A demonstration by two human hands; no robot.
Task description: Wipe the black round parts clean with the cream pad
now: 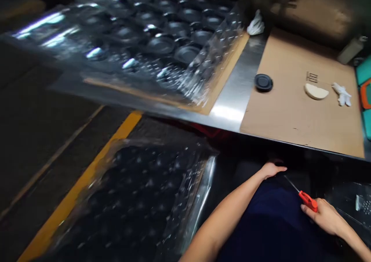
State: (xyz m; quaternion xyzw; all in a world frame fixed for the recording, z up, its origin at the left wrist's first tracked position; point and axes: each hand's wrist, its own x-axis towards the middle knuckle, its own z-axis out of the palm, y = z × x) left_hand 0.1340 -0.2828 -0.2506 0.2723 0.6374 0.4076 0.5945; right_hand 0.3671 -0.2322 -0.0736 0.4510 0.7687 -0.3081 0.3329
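Observation:
My right hand point(326, 216) is closed around the red handle of a tool point(308, 201), a thin blade or shaft pointing up and left from it. My left hand point(271, 170) is stretched out near the tool's tip, below the table's front edge; the thumb shows, the other fingers are dark, and nothing can be made out in it. On the brown cardboard sheet point(281, 115) beyond the hands lie a stack of black round parts point(263, 83), a cream half-round piece point(315, 91) and a white crumpled item point(342, 94).
Plastic-wrapped trays of black round parts point(162, 44) cover the table's left side. Another wrapped stack point(136, 200) stands lower left, beside a yellow floor line point(84, 181). A teal and orange container point(365, 96) is at far right, near a pale bottle point(351, 50).

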